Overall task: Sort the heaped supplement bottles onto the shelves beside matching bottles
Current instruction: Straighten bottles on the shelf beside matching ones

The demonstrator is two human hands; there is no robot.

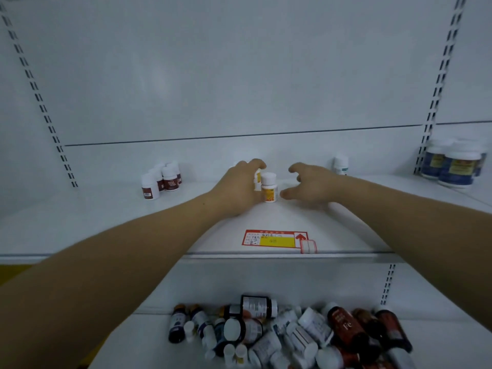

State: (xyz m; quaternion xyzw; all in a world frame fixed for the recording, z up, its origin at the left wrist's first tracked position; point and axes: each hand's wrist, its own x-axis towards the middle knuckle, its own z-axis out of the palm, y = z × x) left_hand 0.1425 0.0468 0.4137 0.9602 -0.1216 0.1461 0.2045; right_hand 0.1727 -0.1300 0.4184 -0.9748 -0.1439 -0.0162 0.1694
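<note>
Small white yellow-labelled plastic bottle (269, 188) flanked on white metal shelf (106, 209).
A hidden matching bottle is grasped by the left hand (239, 187); the right hand's (310, 186) grip is released.

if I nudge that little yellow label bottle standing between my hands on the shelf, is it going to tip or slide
The yellow-label bottle stands upright on the smooth white shelf, so a low push would probably slide it. It looks tall for its narrow base, so a push near its white cap might tip it. Once on its side, its round body would likely roll.
</note>
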